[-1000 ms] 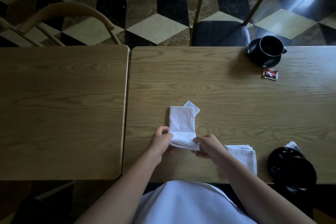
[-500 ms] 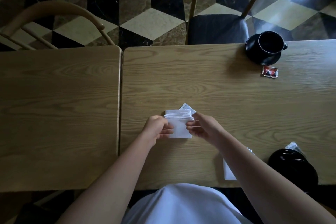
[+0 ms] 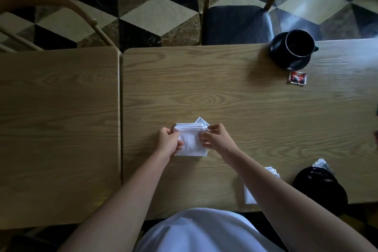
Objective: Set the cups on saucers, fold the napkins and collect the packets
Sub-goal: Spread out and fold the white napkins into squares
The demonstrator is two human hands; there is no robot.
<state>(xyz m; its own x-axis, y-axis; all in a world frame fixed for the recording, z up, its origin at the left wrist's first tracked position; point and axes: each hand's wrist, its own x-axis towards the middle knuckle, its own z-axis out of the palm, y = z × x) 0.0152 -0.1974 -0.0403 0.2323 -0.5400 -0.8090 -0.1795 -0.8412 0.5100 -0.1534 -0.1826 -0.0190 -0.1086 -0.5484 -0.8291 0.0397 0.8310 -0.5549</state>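
Observation:
A white napkin (image 3: 191, 143) lies folded into a small square on the wooden table (image 3: 235, 112). My left hand (image 3: 168, 141) pinches its left edge and my right hand (image 3: 215, 139) pinches its right edge. A white packet (image 3: 201, 120) pokes out from under the napkin's far side. A second folded napkin (image 3: 250, 195) rests near the front edge, partly hidden by my right forearm. At the far right a black cup (image 3: 299, 44) stands on a black saucer (image 3: 286, 61), with a red packet (image 3: 297, 77) beside it. Black crockery (image 3: 319, 188) sits at the near right, a pale packet (image 3: 321, 164) behind it.
A second wooden table (image 3: 57, 129) butts against the left side with a narrow gap. A chair with a dark seat (image 3: 235, 24) stands behind the far edge, and a curved wooden chair back (image 3: 61, 6) rises at the far left. Checkered floor lies beyond.
The long napkin has been folded away from me into a small square, and both hands moved up the table to its side edges. The camera dipped closer.

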